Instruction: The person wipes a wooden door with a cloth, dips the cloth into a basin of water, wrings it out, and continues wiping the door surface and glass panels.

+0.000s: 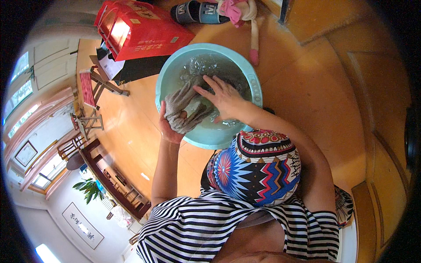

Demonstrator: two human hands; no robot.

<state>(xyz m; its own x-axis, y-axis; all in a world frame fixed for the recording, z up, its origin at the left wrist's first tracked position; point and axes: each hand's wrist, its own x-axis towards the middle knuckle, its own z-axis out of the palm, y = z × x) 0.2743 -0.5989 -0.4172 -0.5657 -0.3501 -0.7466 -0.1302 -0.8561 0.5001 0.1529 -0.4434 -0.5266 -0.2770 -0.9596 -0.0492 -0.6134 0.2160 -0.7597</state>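
Observation:
A light blue plastic basin (210, 139) holds cloudy water. My left hand (171, 128) is at its left rim and grips a bunched wet grey knitted cloth (179, 108), thumb inside the bunch. Part of the cloth stretches from that hand into the water, where a darker mass of fabric (238, 82) lies partly submerged. Over the middle of the basin my right hand (227, 100) hovers palm down, its fingers spread above the cloth. Whether its fingertips touch the fabric I cannot tell.
Beyond the basin stand a large red gift bag (151, 33), dark slippers (199, 13) and a pink-and-cream plush toy (241, 10). A folding stool (98, 85) is at the left. My patterned-trousered knee (260, 171) rises close to the near rim. Wooden cabinetry (378, 98) lines the right side.

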